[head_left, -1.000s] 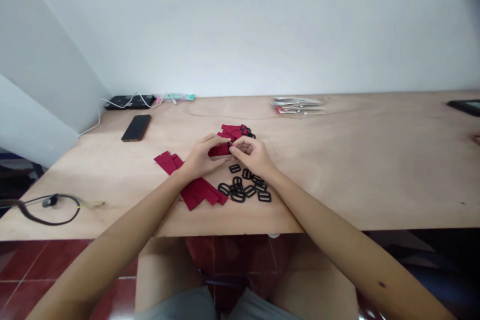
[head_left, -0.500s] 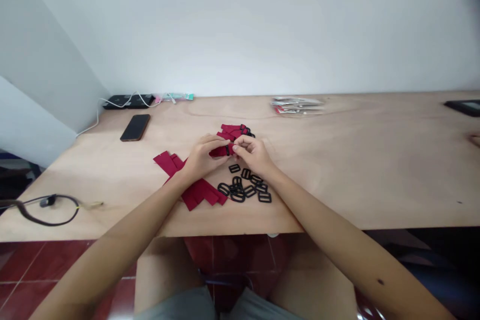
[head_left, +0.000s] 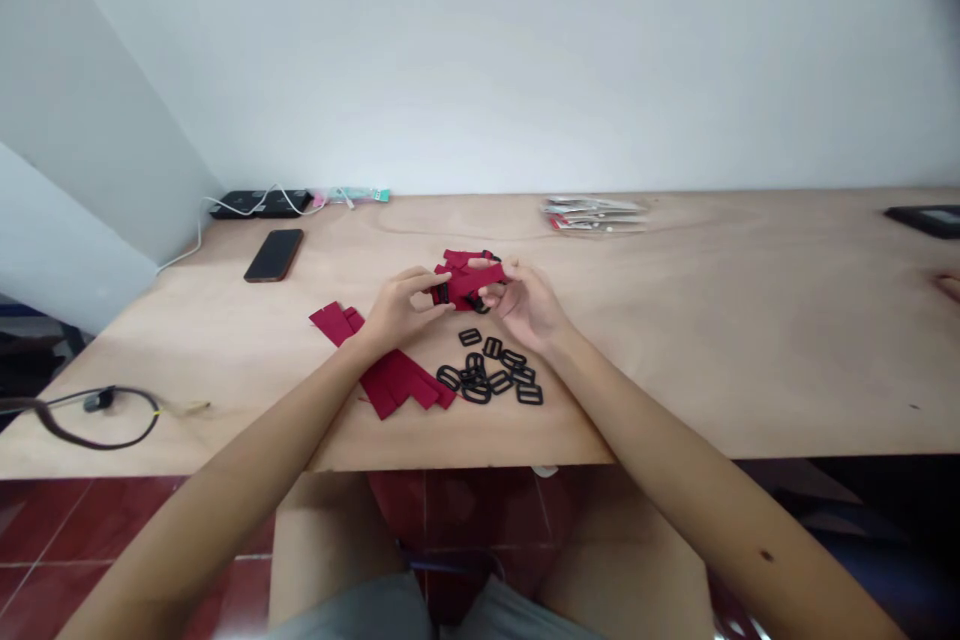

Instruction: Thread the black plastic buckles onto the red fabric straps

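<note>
A red fabric strap point(head_left: 474, 284) stretches between my two hands, with a black slider buckle point(head_left: 441, 293) threaded on it at the left. My left hand point(head_left: 401, 313) is closed on the buckle, pinching it between thumb and fingers. The strap's free end is pinched in my right hand point(head_left: 529, 305). Behind the hands lies a small pile of red straps point(head_left: 456, 258) with black buckles, partly covered. Several loose black slider buckles point(head_left: 499, 381) lie on the table nearer to me. Left of them, more red strap pieces point(head_left: 401, 385) lie crossed, partly under my left forearm.
A phone point(head_left: 274, 255) lies at the left, before a black power strip point(head_left: 259, 204) with a white cable. Flat plastic packets point(head_left: 594, 215) are stacked by the wall. A black cable point(head_left: 97, 420) loops at the table's left front. Another person's hand point(head_left: 949, 285) shows at the right edge.
My right hand has moved right and slightly up, drawing the strap's end out through the buckle. A longer stretch of red strap now shows between my hands.
</note>
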`<state>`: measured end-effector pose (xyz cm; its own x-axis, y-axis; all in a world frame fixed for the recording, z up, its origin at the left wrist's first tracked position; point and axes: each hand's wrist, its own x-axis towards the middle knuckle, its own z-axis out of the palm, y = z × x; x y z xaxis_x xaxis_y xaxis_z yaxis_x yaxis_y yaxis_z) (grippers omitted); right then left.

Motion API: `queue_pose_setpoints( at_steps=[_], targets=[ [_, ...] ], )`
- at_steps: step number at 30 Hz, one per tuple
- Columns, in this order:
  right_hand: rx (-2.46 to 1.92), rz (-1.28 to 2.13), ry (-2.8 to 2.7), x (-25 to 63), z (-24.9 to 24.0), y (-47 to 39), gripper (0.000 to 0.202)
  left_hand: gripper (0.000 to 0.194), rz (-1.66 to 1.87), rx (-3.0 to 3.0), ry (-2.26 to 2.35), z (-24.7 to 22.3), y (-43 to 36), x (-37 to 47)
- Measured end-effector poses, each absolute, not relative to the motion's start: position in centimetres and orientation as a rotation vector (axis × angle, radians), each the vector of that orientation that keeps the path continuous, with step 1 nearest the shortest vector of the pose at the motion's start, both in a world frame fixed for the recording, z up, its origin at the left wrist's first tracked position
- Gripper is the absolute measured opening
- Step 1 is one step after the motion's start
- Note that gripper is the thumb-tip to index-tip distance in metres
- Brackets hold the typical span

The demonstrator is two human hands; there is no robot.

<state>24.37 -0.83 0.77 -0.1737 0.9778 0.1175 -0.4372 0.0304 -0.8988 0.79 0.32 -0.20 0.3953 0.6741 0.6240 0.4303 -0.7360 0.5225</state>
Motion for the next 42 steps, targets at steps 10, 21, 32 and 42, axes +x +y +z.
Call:
queue_pose_setpoints(
  at_steps=[10,21,32,42],
  targets=[
    [-0.633,1.585,-1.162,24.0,1.1,-1.6,0.025,0.033,1.244,2.403,0.898,-0.5,0.3,1.1],
    [-0.727,1.478,-1.178,23.7,-0.1,-0.9,0.035,0.041,1.487,2.322,0.772,0.3,-0.5,1.4],
    [-0.775,1.322,-1.287,23.9,-0.9,-0.3,0.040,0.039,1.344,2.041,0.731,-0.3,-0.1,1.5],
    [-0.760,1.317,-1.379,23.7,-1.2,-0.4,0.035,0.039,1.299,1.935,0.675,0.0,-0.2,1.9]
  ],
)
